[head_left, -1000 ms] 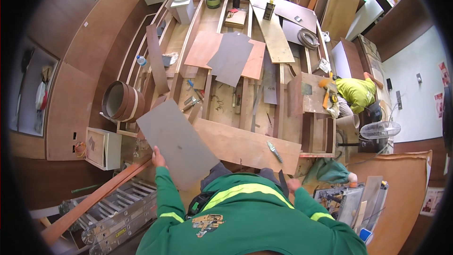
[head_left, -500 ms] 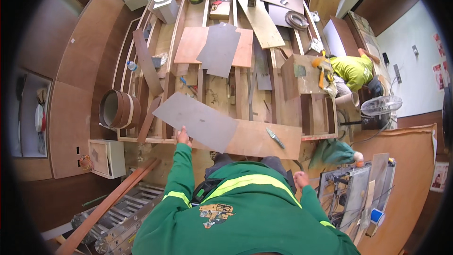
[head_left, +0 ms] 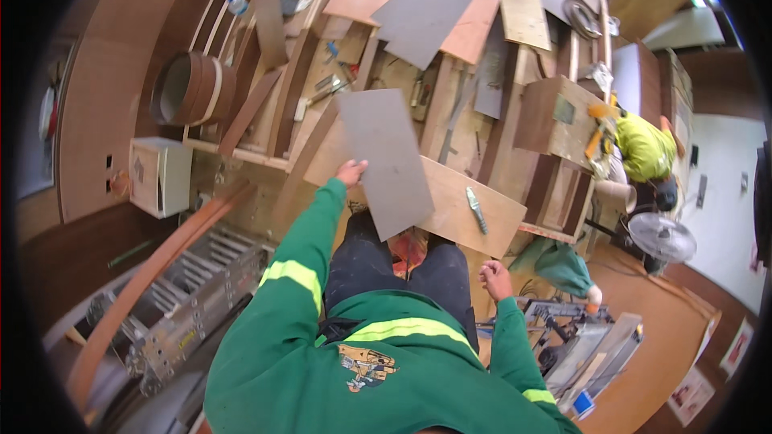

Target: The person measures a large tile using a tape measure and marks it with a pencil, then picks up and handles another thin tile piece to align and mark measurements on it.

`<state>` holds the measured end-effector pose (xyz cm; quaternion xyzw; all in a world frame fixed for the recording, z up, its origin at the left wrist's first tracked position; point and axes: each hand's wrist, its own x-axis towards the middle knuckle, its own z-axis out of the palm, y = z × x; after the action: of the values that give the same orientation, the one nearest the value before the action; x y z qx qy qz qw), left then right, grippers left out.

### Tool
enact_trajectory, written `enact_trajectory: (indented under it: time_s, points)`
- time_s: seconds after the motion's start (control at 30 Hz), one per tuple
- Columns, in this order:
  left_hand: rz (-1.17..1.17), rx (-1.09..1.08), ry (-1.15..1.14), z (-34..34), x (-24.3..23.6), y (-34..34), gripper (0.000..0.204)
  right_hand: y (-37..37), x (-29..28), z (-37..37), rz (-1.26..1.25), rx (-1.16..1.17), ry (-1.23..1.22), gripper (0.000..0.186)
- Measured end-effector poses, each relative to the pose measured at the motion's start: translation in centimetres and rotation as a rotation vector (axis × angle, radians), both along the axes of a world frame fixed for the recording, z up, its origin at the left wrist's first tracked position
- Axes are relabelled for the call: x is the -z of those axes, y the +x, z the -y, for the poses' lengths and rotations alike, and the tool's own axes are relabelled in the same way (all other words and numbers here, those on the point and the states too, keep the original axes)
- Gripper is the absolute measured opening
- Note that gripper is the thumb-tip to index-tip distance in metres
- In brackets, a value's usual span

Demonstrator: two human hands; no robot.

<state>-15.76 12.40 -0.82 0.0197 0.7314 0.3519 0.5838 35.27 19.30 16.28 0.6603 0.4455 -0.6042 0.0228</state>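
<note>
My left hand (head_left: 351,173) grips the long left edge of a grey rectangular sheet (head_left: 386,165), thin and smooth like laminate. The sheet stands tilted in front of my knees, its lower corner over my thighs. Under and beside it lies a light brown plywood board (head_left: 458,201), partly hidden by the sheet. On the board's right part rests a knife-like tool (head_left: 477,210) with a grey-green handle. My right hand (head_left: 494,279) hovers off the board's near right corner, fingers loosely curled and a little apart, with nothing seen in it.
Beyond is a wooden frame (head_left: 301,112) carrying grey and reddish-brown sheets (head_left: 434,12). A brown roll (head_left: 189,88) stands left. A ladder (head_left: 193,297) lies lower left. At right, a person in yellow-green (head_left: 647,149) bends near a fan (head_left: 661,237); a machine (head_left: 563,337) stands lower right.
The grey sheet has swung from lying slantwise to more upright and moved right with my left hand. My right hand has risen slightly and its fingers have loosened. The view has turned and tipped down.
</note>
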Motion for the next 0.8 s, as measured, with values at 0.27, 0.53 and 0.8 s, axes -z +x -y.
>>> enact_trajectory:
  time_s: [0.27, 0.53, 0.8]
  points:
    - [-0.242, 0.175, -0.078, -2.9, 11.7, 0.4, 0.077, -2.4, 4.1, 5.3, -0.024, -0.052, -0.239, 0.021]
    - [-0.461, 0.190, 0.075, -12.6, 6.6, 2.1, 0.096, -1.2, 4.1, 4.1, 0.047, -0.018, -0.307, 0.028]
    - [-0.396, -0.549, 0.246, -33.6, -0.9, -5.6, 0.124, 2.0, 4.3, 5.0, 0.019, 0.288, -0.335, 0.031]
